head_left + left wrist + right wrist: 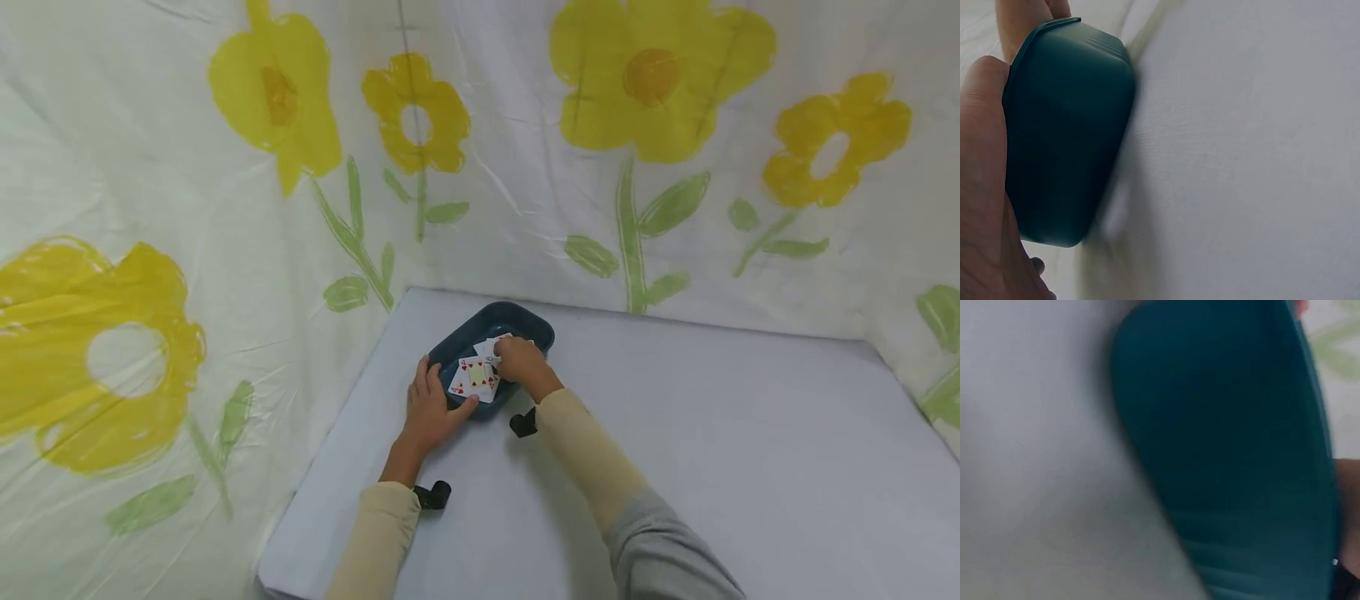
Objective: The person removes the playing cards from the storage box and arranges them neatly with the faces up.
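Observation:
A dark teal plastic tub (447, 348) with rounded corners stands on the white table, with playing cards (474, 377) lying loosely overlapped inside it. Several show red hearts, the nearest with a yellow panel in its middle. My left hand (429, 410) grips the tub's near left end, thumb on one side and fingers spread along the other. In the left wrist view that hand (984, 162) lies against the tub's wall (1069, 137). My right hand (522, 363) reaches over the right rim and pinches at the cards with curled fingers; its fingertips are partly hidden. The right wrist view shows mostly the tub's outer wall (1222, 444).
The white-covered table (705, 450) stretches to the right. Behind and to the left hangs a pale curtain (510, 208) with painted yellow flowers. A black wrist mount (435, 496) sits by the left wrist, another black mount (523, 423) by the right.

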A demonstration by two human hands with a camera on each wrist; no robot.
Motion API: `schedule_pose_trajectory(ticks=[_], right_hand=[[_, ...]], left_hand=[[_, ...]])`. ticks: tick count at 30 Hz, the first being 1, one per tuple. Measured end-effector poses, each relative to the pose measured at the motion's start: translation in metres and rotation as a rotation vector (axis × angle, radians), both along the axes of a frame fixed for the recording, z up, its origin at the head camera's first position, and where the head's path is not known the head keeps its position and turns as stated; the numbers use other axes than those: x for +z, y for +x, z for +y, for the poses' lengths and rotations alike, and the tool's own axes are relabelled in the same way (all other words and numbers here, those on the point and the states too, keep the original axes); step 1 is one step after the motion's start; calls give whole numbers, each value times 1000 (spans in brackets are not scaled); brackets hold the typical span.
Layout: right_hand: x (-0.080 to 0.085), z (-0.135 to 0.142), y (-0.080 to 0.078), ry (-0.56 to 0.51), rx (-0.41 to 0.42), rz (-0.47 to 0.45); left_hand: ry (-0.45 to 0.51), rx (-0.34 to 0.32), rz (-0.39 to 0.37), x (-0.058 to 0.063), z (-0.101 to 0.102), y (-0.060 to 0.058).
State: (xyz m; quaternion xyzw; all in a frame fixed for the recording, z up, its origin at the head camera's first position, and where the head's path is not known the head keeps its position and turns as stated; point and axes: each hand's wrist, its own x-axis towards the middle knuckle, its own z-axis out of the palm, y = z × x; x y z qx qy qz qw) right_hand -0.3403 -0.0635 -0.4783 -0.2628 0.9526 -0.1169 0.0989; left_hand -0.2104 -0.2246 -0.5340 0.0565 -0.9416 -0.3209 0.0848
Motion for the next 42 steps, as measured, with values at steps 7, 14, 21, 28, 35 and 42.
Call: schedule_pose_trajectory(ticks=[7, 14, 21, 28, 35, 42], right_hand=[[-2, -4, -8, 132, 0, -11], [-4, -6, -9, 159, 2, -13], [-9, -4, -9, 195, -15, 54], [-18, -3, -15, 68, -46, 191], [-19, 3, -20, -494, -123, 167], [-7, 16, -23, -735, -228, -103]], left_hand=[[12, -4, 18, 1, 2, 2], [11, -9, 17, 3, 2, 3], [18, -4, 32, 3, 4, 4], [11, 3, 24, 1, 3, 4], [5, 19, 48, 1, 2, 4], [9, 26, 35, 0, 5, 3]])
